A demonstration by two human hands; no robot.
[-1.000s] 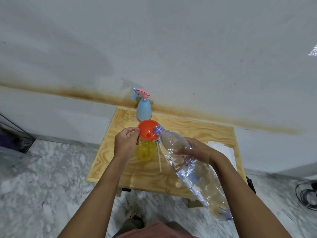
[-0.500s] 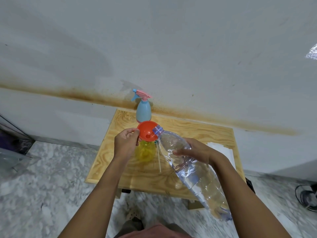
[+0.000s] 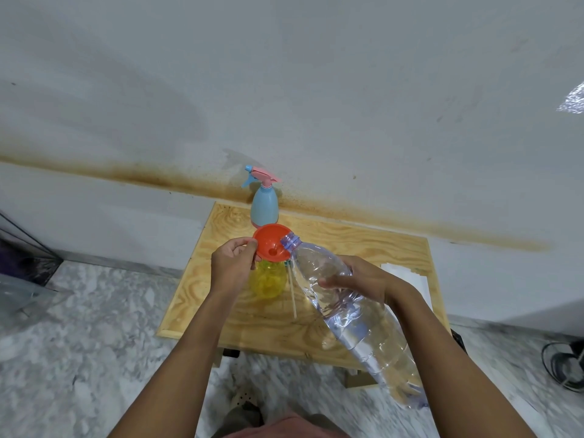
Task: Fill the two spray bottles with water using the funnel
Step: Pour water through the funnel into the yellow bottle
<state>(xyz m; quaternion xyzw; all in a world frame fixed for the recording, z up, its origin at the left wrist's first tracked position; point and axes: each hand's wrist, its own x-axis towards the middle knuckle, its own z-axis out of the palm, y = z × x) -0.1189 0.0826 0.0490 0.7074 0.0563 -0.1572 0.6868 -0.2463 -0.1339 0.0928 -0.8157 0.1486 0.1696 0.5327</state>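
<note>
An orange funnel (image 3: 270, 241) sits in the neck of a yellow spray bottle (image 3: 265, 281) on the wooden table (image 3: 363, 245). My left hand (image 3: 232, 263) pinches the funnel's left rim. My right hand (image 3: 363, 282) grips a large clear water bottle (image 3: 354, 317), uncapped and tilted, its mouth resting over the funnel's right rim. A blue spray bottle (image 3: 264, 205) with a pink trigger head stands upright at the table's back edge. A thin white tube (image 3: 292, 294) lies on the table beside the yellow bottle, its top end hidden behind the big bottle.
White paper (image 3: 407, 276) lies on the table's right side. The wall rises directly behind the table. Marble floor surrounds it; a dark fan (image 3: 565, 365) stands on the floor at the right, and clear plastic (image 3: 19, 298) lies at the left.
The view has shifted slightly; both hands, funnel and water bottle hold nearly the same pose, with the bottle's mouth staying at the funnel's rim.
</note>
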